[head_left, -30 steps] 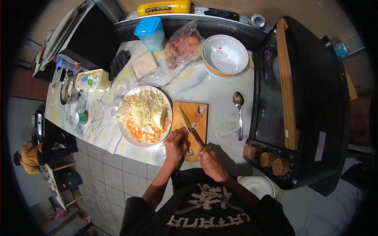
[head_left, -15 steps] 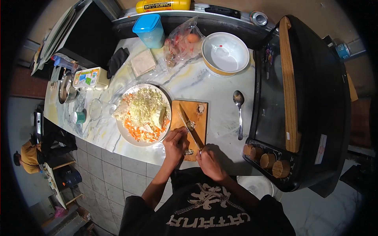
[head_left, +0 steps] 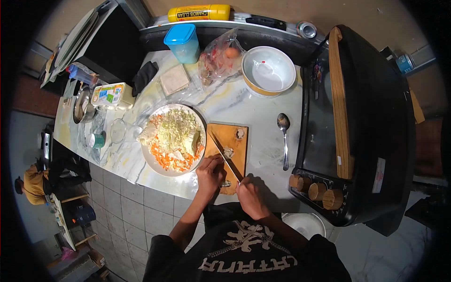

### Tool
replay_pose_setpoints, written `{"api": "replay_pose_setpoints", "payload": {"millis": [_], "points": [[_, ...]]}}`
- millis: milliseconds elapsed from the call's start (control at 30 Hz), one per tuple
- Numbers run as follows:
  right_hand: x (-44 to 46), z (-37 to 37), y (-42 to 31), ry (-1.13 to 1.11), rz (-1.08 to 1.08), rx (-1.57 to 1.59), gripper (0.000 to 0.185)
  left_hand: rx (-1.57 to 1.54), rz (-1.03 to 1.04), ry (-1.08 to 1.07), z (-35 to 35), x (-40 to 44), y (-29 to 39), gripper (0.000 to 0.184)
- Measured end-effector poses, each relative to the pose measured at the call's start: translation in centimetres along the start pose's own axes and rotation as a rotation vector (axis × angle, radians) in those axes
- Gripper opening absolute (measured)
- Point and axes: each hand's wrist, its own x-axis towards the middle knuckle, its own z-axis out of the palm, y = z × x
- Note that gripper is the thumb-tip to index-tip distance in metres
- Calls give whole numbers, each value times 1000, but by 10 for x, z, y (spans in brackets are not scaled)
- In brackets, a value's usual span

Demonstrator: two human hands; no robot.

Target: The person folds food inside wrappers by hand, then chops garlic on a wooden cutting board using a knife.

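Note:
My right hand is wrapped round the handle of a kitchen knife, whose blade points up and to the left across a wooden cutting board. Close to the left side of the blade, my left hand rests on the board with its fingers bunched together; whatever is under them is hidden. Small pale chopped pieces lie beside the blade, and a brownish-white bit sits at the board's upper right corner. Left of the board stands a white plate heaped with shredded cabbage and diced carrot.
A spoon lies right of the board, near a black toaster oven. Behind are a white bowl, a plastic bag with an egg, and a blue-lidded container. A person is at far left.
The view has tilted slightly, so the countertop things appear a little lower. Both hands stay in nearly the same place on the board, and the knife has shifted only slightly.

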Motion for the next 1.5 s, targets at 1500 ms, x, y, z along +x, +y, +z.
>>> {"api": "replay_pose_setpoints", "payload": {"millis": [1500], "points": [[4, -15, 4, -109, 103, 157, 31, 118, -106, -332, -13, 7, 9, 52]]}}
